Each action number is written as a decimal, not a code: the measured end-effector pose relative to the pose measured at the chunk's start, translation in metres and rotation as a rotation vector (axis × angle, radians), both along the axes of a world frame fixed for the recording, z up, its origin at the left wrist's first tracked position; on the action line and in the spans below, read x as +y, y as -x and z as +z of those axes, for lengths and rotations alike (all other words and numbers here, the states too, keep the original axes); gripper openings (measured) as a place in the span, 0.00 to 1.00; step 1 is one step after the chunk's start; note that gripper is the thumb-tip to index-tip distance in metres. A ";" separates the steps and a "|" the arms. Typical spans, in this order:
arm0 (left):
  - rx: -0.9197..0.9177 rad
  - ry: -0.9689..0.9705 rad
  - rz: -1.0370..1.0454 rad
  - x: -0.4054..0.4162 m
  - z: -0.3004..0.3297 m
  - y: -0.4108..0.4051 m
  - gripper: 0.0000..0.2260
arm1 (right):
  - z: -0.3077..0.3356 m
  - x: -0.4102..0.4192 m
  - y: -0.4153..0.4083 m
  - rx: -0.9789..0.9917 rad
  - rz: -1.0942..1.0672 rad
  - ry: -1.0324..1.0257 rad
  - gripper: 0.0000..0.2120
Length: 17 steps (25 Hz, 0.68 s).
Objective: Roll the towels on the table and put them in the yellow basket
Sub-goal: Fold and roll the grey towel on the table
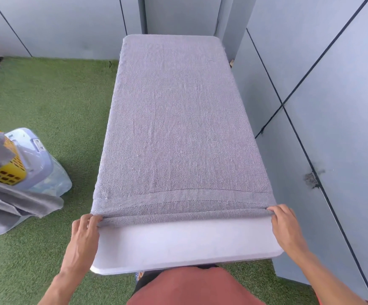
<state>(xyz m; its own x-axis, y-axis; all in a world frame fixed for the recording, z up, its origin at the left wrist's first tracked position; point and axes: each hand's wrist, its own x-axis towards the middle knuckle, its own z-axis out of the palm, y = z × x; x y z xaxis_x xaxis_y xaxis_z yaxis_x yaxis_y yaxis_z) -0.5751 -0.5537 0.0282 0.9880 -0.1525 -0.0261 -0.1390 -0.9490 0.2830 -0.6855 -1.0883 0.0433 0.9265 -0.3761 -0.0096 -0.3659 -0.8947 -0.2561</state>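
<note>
Head view: a grey towel [178,128] lies spread flat over nearly the whole white surface [185,245], leaving only a bare strip at the near end. The towel's near hem is turned over into a thin first fold. The left hand [84,234] has its grip clenched on the hem's left corner, fingers curled over the fold. The right hand [287,225] pinches the right corner the same way. To the left, on green turf [46,95], stands the yellow basket [7,168], with more grey towels [7,203] draped over it and trailing down to the turf.
</note>
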 end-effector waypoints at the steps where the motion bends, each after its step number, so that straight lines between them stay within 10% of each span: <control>1: -0.011 0.004 -0.026 0.002 -0.001 -0.001 0.20 | 0.000 -0.002 0.001 0.012 -0.001 0.003 0.14; 10: 0.380 0.150 0.047 0.018 0.020 -0.051 0.08 | 0.031 -0.027 -0.021 0.216 -0.064 -0.263 0.10; 17: -0.047 -0.023 -0.041 -0.006 0.010 -0.002 0.14 | 0.011 0.003 -0.006 0.064 -0.112 -0.092 0.09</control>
